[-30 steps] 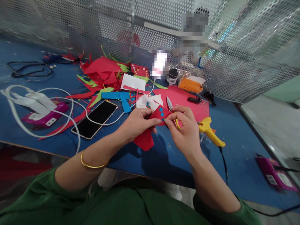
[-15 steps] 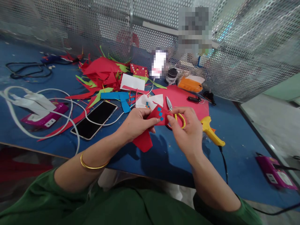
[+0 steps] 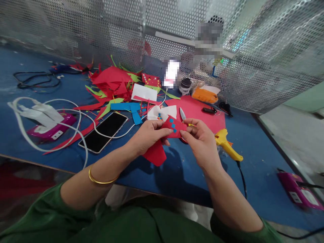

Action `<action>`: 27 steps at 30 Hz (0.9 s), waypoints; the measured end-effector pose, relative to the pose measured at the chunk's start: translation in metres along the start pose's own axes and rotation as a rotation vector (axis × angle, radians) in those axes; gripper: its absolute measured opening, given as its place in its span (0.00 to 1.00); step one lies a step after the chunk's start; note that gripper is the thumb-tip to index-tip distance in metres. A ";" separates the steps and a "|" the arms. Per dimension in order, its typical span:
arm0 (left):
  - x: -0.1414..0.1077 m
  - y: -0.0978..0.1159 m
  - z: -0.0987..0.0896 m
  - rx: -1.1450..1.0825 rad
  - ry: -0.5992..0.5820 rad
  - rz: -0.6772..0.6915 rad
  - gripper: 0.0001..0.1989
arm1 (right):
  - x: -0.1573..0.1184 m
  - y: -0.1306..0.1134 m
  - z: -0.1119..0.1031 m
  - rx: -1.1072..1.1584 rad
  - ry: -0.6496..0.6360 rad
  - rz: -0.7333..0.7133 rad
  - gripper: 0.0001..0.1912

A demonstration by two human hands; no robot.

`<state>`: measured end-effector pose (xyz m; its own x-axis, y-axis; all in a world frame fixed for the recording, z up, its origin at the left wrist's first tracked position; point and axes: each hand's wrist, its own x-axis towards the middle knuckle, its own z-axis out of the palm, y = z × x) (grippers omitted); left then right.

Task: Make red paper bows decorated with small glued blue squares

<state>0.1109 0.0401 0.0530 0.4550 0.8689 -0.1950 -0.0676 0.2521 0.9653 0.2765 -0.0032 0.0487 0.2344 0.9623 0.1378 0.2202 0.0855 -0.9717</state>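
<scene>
A folded red paper piece (image 3: pixel 156 153) with small blue squares on it is held up over the blue table, in the middle of the view. My left hand (image 3: pixel 152 134) pinches its left part, thumb on top beside the squares. At its right edge my right hand (image 3: pixel 199 138) grips it between thumb and fingers. Scissors (image 3: pixel 182 114) lie behind the paper, their handles mostly hidden by my right hand. White paper (image 3: pixel 169 110) with small coloured bits rests just behind the held piece.
Red and green scraps (image 3: pixel 111 81) are heaped at the back left. A black phone (image 3: pixel 103 131), white cables and a purple power strip (image 3: pixel 54 130) lie left. A yellow glue gun (image 3: pixel 229 146) is right, near a large red sheet (image 3: pixel 217 118); another purple strip (image 3: pixel 298 189) sits far right.
The right end of the red paper has come more into sight between my fingers. My right hand now covers more of the yellow scissor handle. The whole view has shifted slightly.
</scene>
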 end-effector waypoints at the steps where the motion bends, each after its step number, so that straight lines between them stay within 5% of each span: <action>1: 0.001 0.000 0.000 -0.001 0.004 0.006 0.09 | 0.000 0.000 0.000 -0.003 -0.006 0.004 0.19; 20: 0.009 -0.006 -0.005 -0.051 -0.005 0.025 0.11 | -0.002 -0.003 0.002 -0.018 -0.023 0.004 0.18; 27: 0.006 -0.003 -0.001 0.102 0.032 0.120 0.13 | -0.004 -0.002 0.004 -0.061 -0.019 -0.010 0.17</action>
<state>0.1134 0.0453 0.0489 0.4208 0.9035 -0.0810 -0.0283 0.1023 0.9944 0.2712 -0.0058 0.0497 0.2143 0.9661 0.1438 0.2801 0.0803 -0.9566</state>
